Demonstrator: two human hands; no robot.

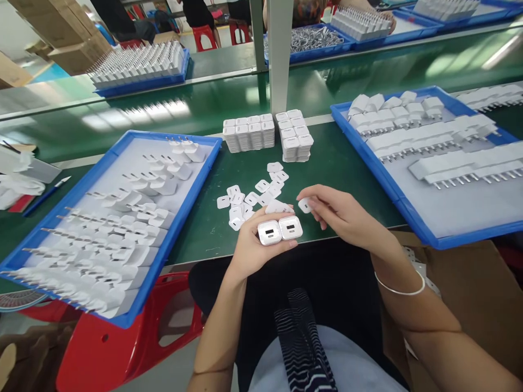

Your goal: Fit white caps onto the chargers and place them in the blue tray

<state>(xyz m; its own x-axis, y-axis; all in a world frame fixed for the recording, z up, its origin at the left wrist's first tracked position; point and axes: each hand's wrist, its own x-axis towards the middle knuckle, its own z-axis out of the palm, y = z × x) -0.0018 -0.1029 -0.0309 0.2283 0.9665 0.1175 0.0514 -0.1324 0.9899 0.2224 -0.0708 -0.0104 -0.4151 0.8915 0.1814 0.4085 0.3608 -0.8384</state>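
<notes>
My left hand grips two white charger plugs side by side, their port faces turned up toward me, at the front edge of the green table. My right hand hovers just right of them and pinches a small white square label between thumb and fingertips. Loose white square labels lie scattered on the table just beyond both hands.
A blue tray of white chargers sits at my left, another blue tray of chargers at my right. Two stacks of white label sheets stand behind the loose ones. A white post rises at the table's back. Other people sit across the line.
</notes>
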